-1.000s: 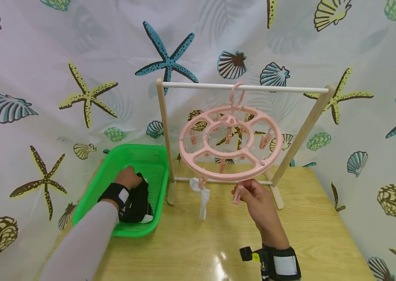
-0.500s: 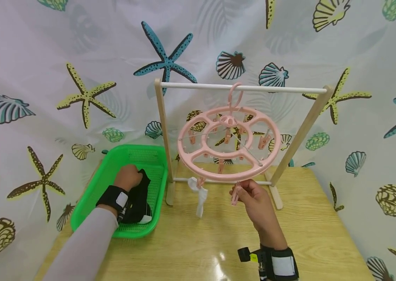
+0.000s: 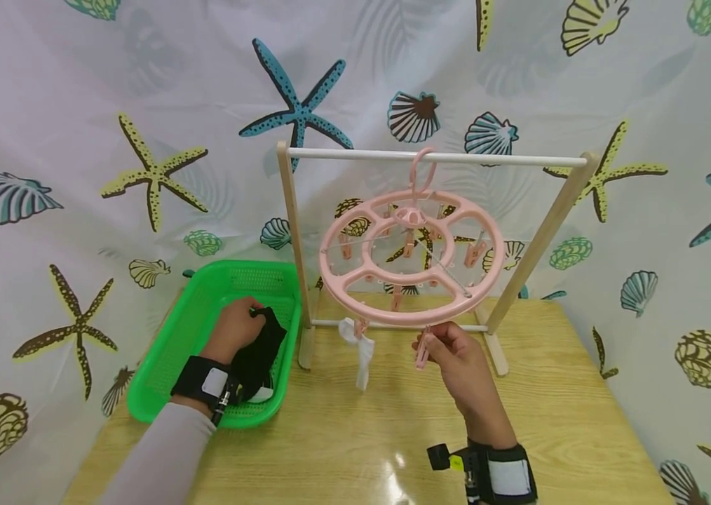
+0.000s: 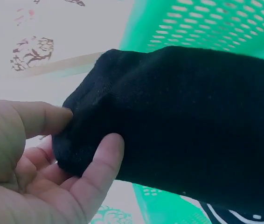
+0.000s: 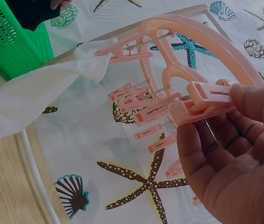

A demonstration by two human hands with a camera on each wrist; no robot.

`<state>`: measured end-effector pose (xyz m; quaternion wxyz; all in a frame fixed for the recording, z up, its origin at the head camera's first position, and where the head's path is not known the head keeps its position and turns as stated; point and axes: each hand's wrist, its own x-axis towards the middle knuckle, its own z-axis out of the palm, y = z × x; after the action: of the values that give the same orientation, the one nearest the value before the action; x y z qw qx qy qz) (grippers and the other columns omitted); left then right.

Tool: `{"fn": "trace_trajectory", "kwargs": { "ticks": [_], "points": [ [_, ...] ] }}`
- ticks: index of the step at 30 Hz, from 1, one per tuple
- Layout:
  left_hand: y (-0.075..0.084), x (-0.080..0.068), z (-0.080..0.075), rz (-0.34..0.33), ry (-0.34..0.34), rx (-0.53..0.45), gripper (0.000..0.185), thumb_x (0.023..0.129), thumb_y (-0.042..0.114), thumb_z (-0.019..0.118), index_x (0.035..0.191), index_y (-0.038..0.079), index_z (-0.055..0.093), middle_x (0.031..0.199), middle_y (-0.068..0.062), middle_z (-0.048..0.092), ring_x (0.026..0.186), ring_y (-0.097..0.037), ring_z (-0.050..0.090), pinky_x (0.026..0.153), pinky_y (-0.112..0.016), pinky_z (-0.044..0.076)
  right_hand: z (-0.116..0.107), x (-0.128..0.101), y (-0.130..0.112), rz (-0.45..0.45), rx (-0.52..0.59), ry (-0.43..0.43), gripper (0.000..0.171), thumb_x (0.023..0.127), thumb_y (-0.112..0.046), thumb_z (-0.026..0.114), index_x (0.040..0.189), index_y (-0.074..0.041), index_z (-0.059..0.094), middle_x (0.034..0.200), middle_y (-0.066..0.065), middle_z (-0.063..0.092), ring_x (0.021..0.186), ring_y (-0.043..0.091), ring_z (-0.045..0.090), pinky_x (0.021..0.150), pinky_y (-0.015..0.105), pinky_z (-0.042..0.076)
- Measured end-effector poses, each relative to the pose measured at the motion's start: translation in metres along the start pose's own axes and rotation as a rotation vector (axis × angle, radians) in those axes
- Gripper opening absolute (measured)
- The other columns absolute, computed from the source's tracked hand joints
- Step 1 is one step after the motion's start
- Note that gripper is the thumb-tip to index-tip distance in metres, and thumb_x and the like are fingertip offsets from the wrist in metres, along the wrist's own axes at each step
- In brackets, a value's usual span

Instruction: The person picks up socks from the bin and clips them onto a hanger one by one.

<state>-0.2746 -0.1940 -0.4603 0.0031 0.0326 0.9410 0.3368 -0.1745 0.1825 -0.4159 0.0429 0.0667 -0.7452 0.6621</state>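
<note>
My left hand [image 3: 237, 327] pinches a black sock [image 3: 257, 354] by its edge over the green basket [image 3: 160, 365]; the left wrist view shows thumb and fingers [image 4: 92, 175] closed on the dark cloth [image 4: 183, 121]. My right hand [image 3: 456, 358] pinches a pink clip [image 3: 422, 354] that hangs from the front rim of the round pink peg hanger [image 3: 409, 308]. In the right wrist view the clip [image 5: 202, 105] sits between thumb and fingers. A white sock [image 3: 360, 351] hangs from another clip to its left.
The hanger hangs by its hook from the white bar of a wooden rack [image 3: 295, 245] on a yellow wooden table [image 3: 570, 414]. A curtain printed with shells and starfish [image 3: 78, 140] stands close behind and on both sides.
My left hand has lifted the black sock a little and drawn it up out of the basket. My right hand stays on the pink clip.
</note>
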Motion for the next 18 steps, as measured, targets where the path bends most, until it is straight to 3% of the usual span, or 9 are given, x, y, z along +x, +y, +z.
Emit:
{"fn": "trace_trajectory", "kwargs": {
  "ticks": [4, 14, 18],
  "points": [
    [0.009, -0.005, 0.004, 0.014, 0.059, -0.007, 0.031, 0.100, 0.016, 0.057, 0.122, -0.007, 0.062, 0.116, -0.026, 0.064, 0.092, -0.038, 0.063, 0.077, -0.049, 0.049, 0.000, 0.000, 0.000, 0.011, 0.005, 0.004, 0.020, 0.104, -0.011, 0.052, 0.109, 0.007, 0.058, 0.101, 0.022, 0.061, 0.095, 0.028, 0.065, 0.084, 0.033, 0.054],
    [0.029, -0.029, 0.007, 0.059, 0.154, -0.077, 0.026, 0.100, 0.015, 0.059, 0.116, -0.004, 0.065, 0.109, -0.023, 0.066, 0.086, -0.034, 0.064, 0.073, -0.048, 0.049, 0.003, 0.000, 0.000, 0.021, 0.022, 0.011, 0.019, 0.103, -0.009, 0.053, 0.109, 0.009, 0.057, 0.101, 0.023, 0.061, 0.096, 0.029, 0.065, 0.083, 0.033, 0.054],
    [0.034, -0.037, 0.009, 0.078, 0.186, -0.090, 0.024, 0.099, 0.017, 0.060, 0.115, -0.001, 0.065, 0.106, -0.020, 0.068, 0.075, -0.029, 0.063, 0.068, -0.045, 0.049, 0.002, -0.001, 0.000, 0.028, 0.016, 0.023, 0.019, 0.103, -0.008, 0.053, 0.110, 0.009, 0.057, 0.101, 0.022, 0.061, 0.096, 0.032, 0.065, 0.082, 0.033, 0.055]
  ]
}}
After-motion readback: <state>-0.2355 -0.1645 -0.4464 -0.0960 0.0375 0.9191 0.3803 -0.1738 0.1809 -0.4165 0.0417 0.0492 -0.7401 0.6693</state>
